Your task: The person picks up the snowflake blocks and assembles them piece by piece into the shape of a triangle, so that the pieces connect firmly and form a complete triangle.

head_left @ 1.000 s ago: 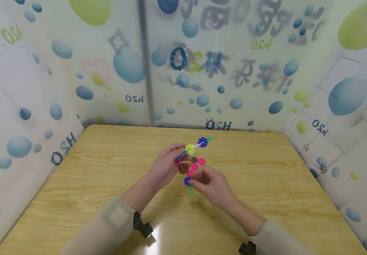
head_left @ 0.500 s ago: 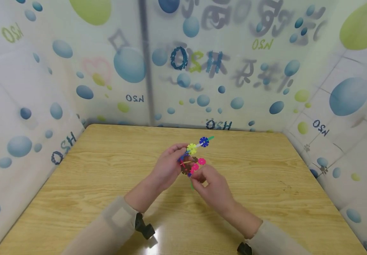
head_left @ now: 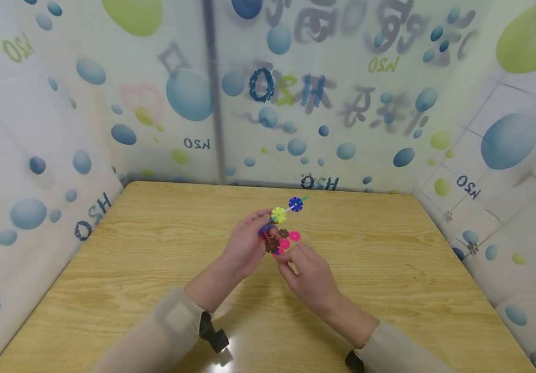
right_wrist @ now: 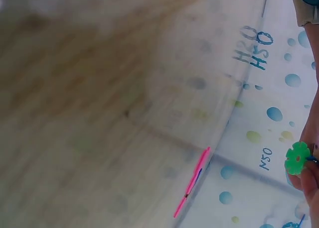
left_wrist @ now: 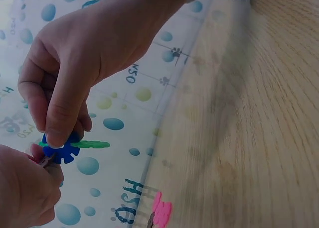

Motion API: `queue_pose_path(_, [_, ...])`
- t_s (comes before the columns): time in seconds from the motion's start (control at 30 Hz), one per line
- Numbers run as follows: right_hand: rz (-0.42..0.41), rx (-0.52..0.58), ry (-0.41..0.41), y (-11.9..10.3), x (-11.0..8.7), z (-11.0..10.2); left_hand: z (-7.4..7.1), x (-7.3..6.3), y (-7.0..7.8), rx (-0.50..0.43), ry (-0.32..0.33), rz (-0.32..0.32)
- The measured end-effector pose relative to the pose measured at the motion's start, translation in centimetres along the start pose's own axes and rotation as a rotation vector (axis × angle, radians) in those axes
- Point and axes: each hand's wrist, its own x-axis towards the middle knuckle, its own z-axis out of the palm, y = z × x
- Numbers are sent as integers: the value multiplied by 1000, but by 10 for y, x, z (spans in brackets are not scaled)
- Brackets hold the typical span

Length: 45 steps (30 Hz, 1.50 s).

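My left hand (head_left: 244, 244) holds a linked build of notched plastic snowflake discs above the table. A yellow disc (head_left: 278, 215) and a blue disc (head_left: 295, 204) run out from its far side, with a green tip beyond. Brown discs (head_left: 272, 245) and pink discs (head_left: 294, 236) sit lower, towards my right hand (head_left: 313, 274). Between thumb and fingers, that right hand pinches another blue disc (left_wrist: 62, 152) at the build's near end. A green disc (left_wrist: 94, 144) slots edge-on into it in the left wrist view. Fingers cover part of the joint.
Below both hands spreads a wood-grain table (head_left: 179, 223), its far edge against a wall (head_left: 258, 134) printed with bubbles and letters. Side walls stand at left and right. Black devices (head_left: 213, 334) are strapped at the wrists over pale sleeves.
The right hand has moved slightly with its blue disc, bringing it up against the build's lower end. The near blue and green discs are now mostly hidden in the head view.
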Motion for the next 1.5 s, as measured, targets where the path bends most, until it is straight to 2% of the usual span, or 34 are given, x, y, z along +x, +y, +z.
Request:
queue_pose_path(0.1, [-17,-9,-9,0,2,-1,1,1,-1,-27,9,-6])
queue_pose_path(0.23, [-4,24,-46,3,4,-4,0,3,0,-6,8,-1])
queue_pose_path(0.33, [67,104,-65,8,3,-9,-4,5,0,0,-7,3])
queue_pose_path(0.4, [170,181,-82,11,2,-13,-7,6,0,-8,-18,1])
queue_pose_path(0.5, [439,346,-163,17,0,-18,-10,5,0,-24,-28,-6])
queue_pose_path(0.6, [693,529,-333,23,1,-19,-11,4,0,-38,-34,-15])
queue_pose_path(0.67, [775,621,-449,26,2,-18,-11,3,0,-51,-37,-21])
queue_pose_path(0.73, [788,679,-533,29,3,-17,-11,2,1,-62,-40,-31])
queue_pose_path(0.8, [767,669,-568,30,3,-16,-11,1,1,-61,-42,-39])
queue_pose_path(0.97, [735,535,-550,26,4,-17,-9,0,2,-25,-62,-30])
queue_pose_path(1.07, [725,493,-536,22,4,-18,-9,1,0,5,-91,-13])
queue_pose_path(1.33, [720,492,-543,17,4,-20,-5,-2,-8,31,-97,11])
queue_pose_path(1.5, [733,480,-549,13,7,-21,-9,-1,-10,-25,-95,10])
